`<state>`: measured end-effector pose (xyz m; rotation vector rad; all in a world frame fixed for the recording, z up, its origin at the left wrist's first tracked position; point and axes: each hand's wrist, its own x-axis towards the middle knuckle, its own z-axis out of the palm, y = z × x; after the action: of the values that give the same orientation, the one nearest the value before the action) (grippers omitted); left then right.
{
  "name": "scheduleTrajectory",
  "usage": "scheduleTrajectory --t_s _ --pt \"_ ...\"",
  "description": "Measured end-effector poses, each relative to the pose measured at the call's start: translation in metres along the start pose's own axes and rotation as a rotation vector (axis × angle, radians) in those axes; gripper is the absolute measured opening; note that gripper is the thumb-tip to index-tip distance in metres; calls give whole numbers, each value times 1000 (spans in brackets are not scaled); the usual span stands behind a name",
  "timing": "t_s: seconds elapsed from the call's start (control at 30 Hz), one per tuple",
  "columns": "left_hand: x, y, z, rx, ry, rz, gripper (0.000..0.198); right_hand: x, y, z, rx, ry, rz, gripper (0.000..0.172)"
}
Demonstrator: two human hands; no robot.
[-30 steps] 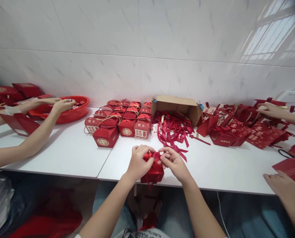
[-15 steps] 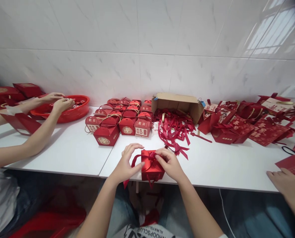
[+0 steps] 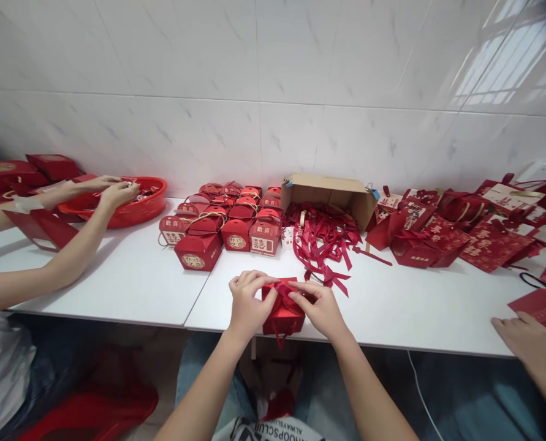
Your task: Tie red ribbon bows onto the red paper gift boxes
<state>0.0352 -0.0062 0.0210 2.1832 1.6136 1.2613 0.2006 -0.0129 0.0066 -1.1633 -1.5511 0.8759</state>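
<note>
Tabletop (image 3: 387, 315) in white, marbled wall tiles (image 3: 199, 55) behind, red box (image 3: 282, 324) upright at near edge, top facing up, long axis apparently left to right, left hand (image 3: 249, 303) and right hand (image 3: 319, 306) pinching its ribbon (image 3: 282, 295).

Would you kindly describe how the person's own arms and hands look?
The left grip and right grip are bare hands, without gloves, and no watch or bracelet shows on either wrist. Both forearms are uncovered. Below, a pale garment carries dark printed lettering.
</note>
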Motion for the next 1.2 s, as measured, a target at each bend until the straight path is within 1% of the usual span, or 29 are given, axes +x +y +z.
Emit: scheduleTrajectory --t_s 0.07,0.13,0.2,0.3,0.33,0.4,0.47,0.5,0.57,0.63,0.7,0.77,0.83,0.9,0.97,1.03,1.1,1.2 --pt "1 2 -1 -14 -20 7 12 2 0 1 -63 -28 -48 24" --pt "1 3 -4 -57 -49 11 13 4 -1 5 -92 -47 -88 20" --pt "-1 -1 -9 -114 -67 15 15 5 0 9 -81 -40 -106 17" --pt "-6 -18 -15 -211 -65 -17 34 4 2 12 -38 2 -135 16" --pt "-9 -25 -16 -253 -62 -64 39 4 3 12 -27 5 -145 16" --pt "-13 -40 -13 -387 -86 -229 38 3 3 12 -17 -10 -150 16" --pt "-16 -52 -7 -522 -159 -391 31 3 3 12 -13 -22 -120 16" --pt "-16 -55 -5 -571 -203 -441 29 4 3 12 -9 -26 -98 16" --pt "-16 -59 -2 -616 -267 -472 31 5 3 12 14 -31 -49 17" --pt "-14 -59 -4 -628 -270 -473 31 8 3 13 52 -30 4 16" --pt "-11 -58 -11 -612 -215 -453 28 10 5 14 81 -16 47 16" --pt "-8 -55 -22 -545 -133 -391 22 11 7 15 88 5 73 17" --pt "-5 -50 -33 -457 -73 -268 15 11 8 18 80 34 88 17" --pt "-1 -41 -41 -416 -71 -113 10 9 6 21 66 70 106 17" --pt "4 -30 -44 -443 -133 26 10 6 3 25 43 111 128 16" --pt "11 -20 -41 -484 -238 110 12 3 -1 28 16 130 117 17" --pt "21 -10 -36 -471 -336 150 14 1 -5 28 -1 100 33 17" --pt "40 0 -25 -389 -412 186 18 -1 -8 25 30 2 -119 17"
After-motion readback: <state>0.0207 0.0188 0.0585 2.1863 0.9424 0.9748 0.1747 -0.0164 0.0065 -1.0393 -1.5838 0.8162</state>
